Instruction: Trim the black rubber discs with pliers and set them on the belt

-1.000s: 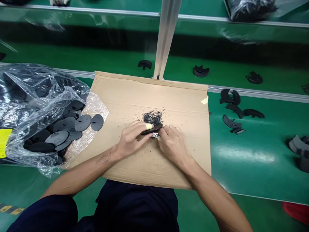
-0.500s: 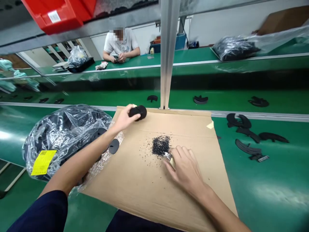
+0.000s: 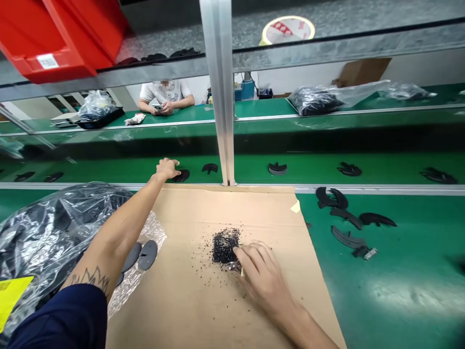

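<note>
My left hand point(image 3: 167, 168) is stretched out over the green conveyor belt beyond the cardboard, its fingers apart. Right beside its fingertips, a flat black plastic part point(image 3: 181, 175) lies on the belt. On the cardboard sheet point(image 3: 189, 310), my right hand point(image 3: 263, 278) is closed around small metal nippers point(image 3: 233, 266) with a pale handle, mostly covered by the fingers. Their tip points at a heap of tiny black plastic bits point(image 3: 225, 245), with loose crumbs scattered about it.
A clear plastic bag point(image 3: 72, 213) of dark parts spreads at the left, with grey discs point(image 3: 147, 255) at its mouth. Curved black parts point(image 3: 348, 237) lie at the right. A metal post point(image 3: 220, 97) rises behind the cardboard. Across the belt sits a person point(image 3: 165, 97).
My left hand has moved away to the belt, and the black part it held now lies there. The right hand stays by the heap with the nippers. The view has shifted.
</note>
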Motion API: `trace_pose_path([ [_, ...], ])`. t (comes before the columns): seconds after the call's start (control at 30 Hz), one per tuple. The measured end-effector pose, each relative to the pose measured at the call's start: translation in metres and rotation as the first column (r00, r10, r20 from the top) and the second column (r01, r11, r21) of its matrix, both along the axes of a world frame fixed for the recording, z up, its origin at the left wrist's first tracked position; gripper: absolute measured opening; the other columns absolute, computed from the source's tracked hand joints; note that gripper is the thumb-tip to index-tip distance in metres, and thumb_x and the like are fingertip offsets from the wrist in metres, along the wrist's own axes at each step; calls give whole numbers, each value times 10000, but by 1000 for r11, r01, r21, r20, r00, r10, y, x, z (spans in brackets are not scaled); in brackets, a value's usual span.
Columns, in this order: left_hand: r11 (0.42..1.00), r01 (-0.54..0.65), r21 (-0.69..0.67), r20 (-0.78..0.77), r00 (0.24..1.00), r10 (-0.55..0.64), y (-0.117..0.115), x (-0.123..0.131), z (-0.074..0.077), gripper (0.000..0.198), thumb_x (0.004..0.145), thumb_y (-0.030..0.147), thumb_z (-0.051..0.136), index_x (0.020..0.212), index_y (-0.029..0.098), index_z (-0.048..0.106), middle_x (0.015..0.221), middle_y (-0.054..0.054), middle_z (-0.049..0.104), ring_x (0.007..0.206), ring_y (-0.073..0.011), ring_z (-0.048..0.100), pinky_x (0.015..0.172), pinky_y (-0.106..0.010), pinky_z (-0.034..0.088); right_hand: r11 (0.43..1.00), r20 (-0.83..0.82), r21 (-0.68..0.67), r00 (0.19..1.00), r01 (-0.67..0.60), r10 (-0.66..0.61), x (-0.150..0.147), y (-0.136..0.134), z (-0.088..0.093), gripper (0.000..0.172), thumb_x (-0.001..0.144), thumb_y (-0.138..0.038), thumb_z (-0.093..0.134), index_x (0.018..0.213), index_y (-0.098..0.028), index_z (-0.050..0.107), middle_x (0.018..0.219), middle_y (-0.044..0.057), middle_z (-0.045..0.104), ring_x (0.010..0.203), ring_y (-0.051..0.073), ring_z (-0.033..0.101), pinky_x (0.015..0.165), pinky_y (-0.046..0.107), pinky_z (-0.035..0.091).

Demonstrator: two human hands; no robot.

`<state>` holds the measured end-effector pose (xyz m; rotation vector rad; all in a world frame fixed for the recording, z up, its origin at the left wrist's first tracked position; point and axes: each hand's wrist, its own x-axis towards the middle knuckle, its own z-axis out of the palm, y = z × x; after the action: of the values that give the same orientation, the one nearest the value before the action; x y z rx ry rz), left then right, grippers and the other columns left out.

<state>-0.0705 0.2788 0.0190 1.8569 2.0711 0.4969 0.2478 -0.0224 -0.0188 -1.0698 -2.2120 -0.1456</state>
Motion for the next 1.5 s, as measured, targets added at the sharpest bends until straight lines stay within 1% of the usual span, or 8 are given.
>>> trace_pose_path([
  [0.27,1000,-10,27,168,986,5,11,90,-43,188,818,299,778,890,186,646,1060,-124,755,1162,-304,683,1012,-367,510,996,-36,-85,999,35,-38,9,4,0,499,902,5,451,1327,-216,588,1083,113,678,1040,256,604,914,458,537],
  [0.47,992,-11,129,370,928,-38,-20,74,-12,191,891,326,682,853,165,585,804,-73,720,806,-228,728,816,-367,571,998,-90,-62,996,12,-18,11,6,-1,362,938,-21,434,1207,-150,639,833,74,668,756,202,583,661,322,485],
  [0.7,930,365,31,536,780,-324,-144,39,18,278,791,392,783,756,160,634,612,-28,672,584,-155,655,611,-266,531,999,-236,-26,971,-33,26,-2,-5,-1,393,944,-87,534,1312,-166,645,922,101,668,782,195,635,660,319,533],
  [0.9,641,766,-54,719,476,-508,-263,66,9,280,950,462,625,945,183,651,753,-32,710,683,-158,688,657,-258,527,934,-371,-164,897,-318,240,-16,-7,3,253,969,-209,612,1212,-203,683,1059,127,702,934,223,694,752,342,582],
  [1.03,762,645,-51,402,712,-576,-280,35,6,242,992,424,543,963,206,643,831,-46,697,765,-192,683,735,-281,529,873,-476,-351,868,-338,145,-25,-7,7,108,977,-297,625,994,-210,687,834,55,698,728,186,648,682,312,541],
  [1.2,961,270,-55,-182,944,-275,-275,-49,0,64,866,244,623,816,207,613,917,-91,663,917,-277,671,830,-338,528,815,-555,-529,823,-235,-123,-26,-5,9,264,924,-451,682,817,-212,650,704,6,614,640,161,556,617,293,483],
  [1.37,955,293,-36,-112,949,-295,-283,-67,-7,87,885,220,559,819,204,613,848,-78,678,821,-247,673,785,-333,528,690,-678,-635,678,-348,-282,-24,2,7,335,843,-522,750,887,-195,690,811,31,687,721,187,601,674,336,532],
  [1.5,935,322,150,364,861,-355,-288,-34,-6,248,928,415,627,1035,198,685,935,-79,720,858,-211,684,798,-308,556,584,-745,-654,542,-481,-388,-26,2,4,427,774,-570,798,934,-185,707,915,55,733,838,219,657,805,393,568],
])
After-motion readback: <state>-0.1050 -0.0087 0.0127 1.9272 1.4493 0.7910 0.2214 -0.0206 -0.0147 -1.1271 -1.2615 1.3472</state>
